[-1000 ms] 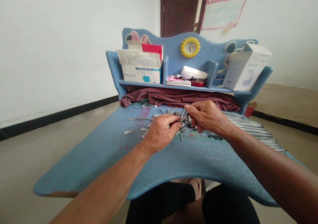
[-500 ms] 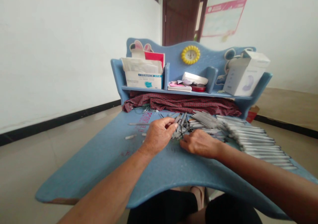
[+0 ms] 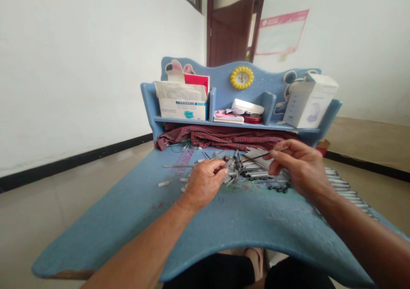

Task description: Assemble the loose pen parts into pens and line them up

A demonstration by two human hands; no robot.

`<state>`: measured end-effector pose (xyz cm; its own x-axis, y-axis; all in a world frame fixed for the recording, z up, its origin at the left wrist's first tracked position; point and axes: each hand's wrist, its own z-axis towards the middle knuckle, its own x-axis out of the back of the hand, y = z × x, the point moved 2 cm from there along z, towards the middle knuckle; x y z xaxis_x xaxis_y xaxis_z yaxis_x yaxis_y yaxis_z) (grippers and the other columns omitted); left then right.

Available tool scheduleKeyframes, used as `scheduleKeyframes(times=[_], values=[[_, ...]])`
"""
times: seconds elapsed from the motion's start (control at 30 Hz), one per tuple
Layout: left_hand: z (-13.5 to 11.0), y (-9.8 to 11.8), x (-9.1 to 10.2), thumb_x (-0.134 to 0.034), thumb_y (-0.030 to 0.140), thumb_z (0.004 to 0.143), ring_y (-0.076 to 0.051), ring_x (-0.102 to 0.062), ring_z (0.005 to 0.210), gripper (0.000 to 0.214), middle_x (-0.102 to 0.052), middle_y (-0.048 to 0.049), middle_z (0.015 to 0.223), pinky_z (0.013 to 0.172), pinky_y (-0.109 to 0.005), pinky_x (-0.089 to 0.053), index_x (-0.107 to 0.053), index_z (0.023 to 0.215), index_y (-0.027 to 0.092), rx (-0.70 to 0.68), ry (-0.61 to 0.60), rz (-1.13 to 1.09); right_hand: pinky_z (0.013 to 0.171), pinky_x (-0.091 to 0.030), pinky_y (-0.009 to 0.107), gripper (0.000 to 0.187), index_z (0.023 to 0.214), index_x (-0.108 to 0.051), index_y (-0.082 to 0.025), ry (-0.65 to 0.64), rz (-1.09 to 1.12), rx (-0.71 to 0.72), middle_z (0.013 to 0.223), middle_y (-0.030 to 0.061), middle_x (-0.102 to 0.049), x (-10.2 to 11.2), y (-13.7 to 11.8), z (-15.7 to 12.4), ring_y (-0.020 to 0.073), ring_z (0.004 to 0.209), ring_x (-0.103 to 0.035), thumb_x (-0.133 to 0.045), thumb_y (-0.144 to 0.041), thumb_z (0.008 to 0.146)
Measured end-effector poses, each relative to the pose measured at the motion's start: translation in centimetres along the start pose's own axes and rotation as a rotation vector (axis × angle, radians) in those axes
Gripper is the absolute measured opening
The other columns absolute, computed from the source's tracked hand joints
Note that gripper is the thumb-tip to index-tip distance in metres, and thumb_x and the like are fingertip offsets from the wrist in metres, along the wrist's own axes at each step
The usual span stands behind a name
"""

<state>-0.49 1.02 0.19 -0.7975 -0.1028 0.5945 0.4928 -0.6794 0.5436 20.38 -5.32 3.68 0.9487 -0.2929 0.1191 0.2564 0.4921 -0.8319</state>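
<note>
Likely for steadiness, a tube point(image 3: 230, 162) is being pinched by the left grip point(image 3: 206, 179), a dark stick point(image 3: 256, 157) by the right grip point(image 3: 303, 166).

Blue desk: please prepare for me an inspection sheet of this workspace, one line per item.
Surface: blue desk, worn brown at the near left edge.
Job's things: loose grey parts mid-desk; silvery tubes lined up at right.
Clutter: mask box and white carton on the shelf, plaid cloth beneath.
Hands: left hand pinches a grey piece; right hand holds a thin dark rod.
Cables: thin strand by the cloth; cannot tell whether cable.
Surroundings: white walls, brown door, poster.
</note>
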Motion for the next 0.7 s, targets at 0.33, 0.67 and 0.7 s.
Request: scheduleKeyframes(times=[0.33, 0.67, 0.7], values=[[-0.2, 0.1, -0.4, -0.061, 0.020, 0.073, -0.018, -0.061, 0.075, 0.015, -0.068, -0.0056, 0.078, 0.071, -0.028, -0.045, -0.071, 0.084, 0.016, 0.039, -0.007, -0.088, 0.037, -0.041, 0.021, 0.016, 0.073, -0.056, -0.015, 0.041, 0.324, -0.109, 0.063, 0.0034, -0.069, 0.9, -0.6, 0.6, 0.0126, 0.039, -0.058, -0.070, -0.022, 0.069], [0.5, -0.3, 0.2, -0.066, 0.023, 0.070, -0.008, -0.054, 0.054, 0.012, -0.065, -0.0040, 0.068, 0.042, -0.014, -0.034, -0.064, 0.074, 0.012, 0.604, 0.011, -0.983, 0.045, -0.046, 0.022, 0.006, 0.078, -0.059, -0.017, -0.046, 0.122, -0.027, 0.052, -0.0007, -0.065, -0.1, -1.3, -2.2, 0.0122, 0.044, -0.059, -0.065, -0.020, 0.077], [0.6, -0.4, 0.3, -0.066, 0.020, 0.070, -0.008, -0.055, 0.055, 0.010, -0.065, -0.0042, 0.069, 0.042, -0.014, -0.035, -0.063, 0.076, 0.011, 0.635, 0.036, -1.043, 0.046, -0.047, 0.022, 0.005, 0.079, -0.060, -0.017, -0.068, 0.062, -0.002, 0.053, -0.0006, -0.065, -0.3, -1.5, -3.0, 0.0121, 0.045, -0.060, -0.064, -0.019, 0.077]])
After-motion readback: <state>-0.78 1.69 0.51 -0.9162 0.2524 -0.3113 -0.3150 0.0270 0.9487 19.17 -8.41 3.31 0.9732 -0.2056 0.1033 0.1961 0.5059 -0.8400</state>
